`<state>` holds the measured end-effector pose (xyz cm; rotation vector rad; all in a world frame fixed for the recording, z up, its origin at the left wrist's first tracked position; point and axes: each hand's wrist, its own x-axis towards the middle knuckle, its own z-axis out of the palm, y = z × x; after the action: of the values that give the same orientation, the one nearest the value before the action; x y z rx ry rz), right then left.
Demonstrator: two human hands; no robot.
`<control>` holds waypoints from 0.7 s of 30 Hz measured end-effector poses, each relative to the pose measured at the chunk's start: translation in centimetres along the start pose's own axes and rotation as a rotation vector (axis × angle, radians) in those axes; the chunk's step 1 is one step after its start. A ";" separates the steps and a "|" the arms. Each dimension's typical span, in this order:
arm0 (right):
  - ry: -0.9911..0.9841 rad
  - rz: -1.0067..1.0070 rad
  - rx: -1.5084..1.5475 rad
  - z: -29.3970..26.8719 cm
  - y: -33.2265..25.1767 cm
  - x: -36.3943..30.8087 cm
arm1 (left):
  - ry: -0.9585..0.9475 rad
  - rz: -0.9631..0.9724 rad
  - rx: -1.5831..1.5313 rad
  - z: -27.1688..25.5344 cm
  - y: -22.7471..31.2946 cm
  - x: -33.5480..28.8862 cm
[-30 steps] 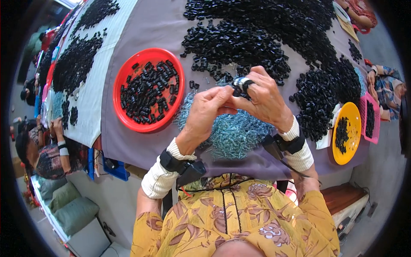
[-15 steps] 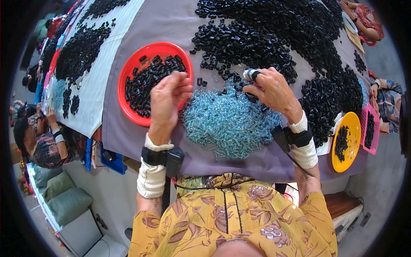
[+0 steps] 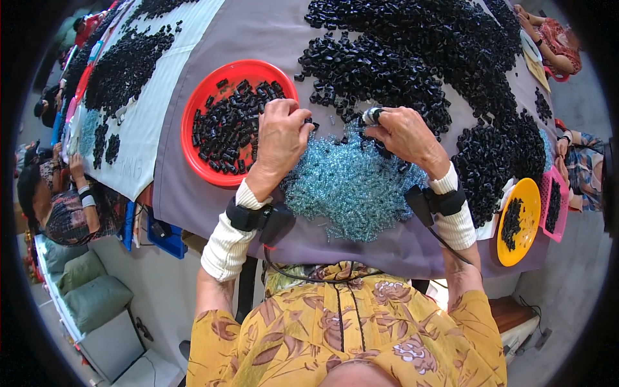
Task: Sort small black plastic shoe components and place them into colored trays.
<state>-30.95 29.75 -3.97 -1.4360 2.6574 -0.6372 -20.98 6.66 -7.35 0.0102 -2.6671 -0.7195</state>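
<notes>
My left hand (image 3: 282,137) is closed in a pinch at the right rim of a red plate (image 3: 188,132) that holds many small black tubular plastic pieces (image 3: 225,138). One small black plastic piece (image 3: 312,124) shows at its fingertips. A heap of tiny clear-blue spring-like pieces (image 3: 351,187) lies on the cloth between my hands. Over the heap's far right side, my right hand (image 3: 407,137) is closed, thumb against fingers, with a wrapped index finger. Dark pieces show just below it; what it grips is hidden.
Large piles of black pieces (image 3: 400,58) cover the far and right parts of the purple-grey cloth (image 3: 219,45). At right stand a yellow plate (image 3: 527,219) and a pink basket (image 3: 558,177). Other people sit at both sides. A cable (image 3: 303,279) hangs near my lap.
My left hand has moved right from over the red plate to the black piece beside its rim. The right hand stays nearly in place.
</notes>
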 end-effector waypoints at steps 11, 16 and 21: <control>0.024 0.014 0.013 0.4 0.7 -0.6 | -0.146 0.135 0.481 1.6 0.7 0.9; 0.020 0.013 0.029 0.6 1.2 -1.0 | -0.170 0.126 0.433 1.7 0.3 0.8; 0.015 0.001 0.007 0.9 0.8 -0.7 | -0.127 0.191 0.362 2.0 0.2 0.8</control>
<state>-30.96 30.37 -5.22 -1.4333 2.6643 -0.6591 -22.43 7.72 -8.61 -0.1972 -2.8320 -0.1777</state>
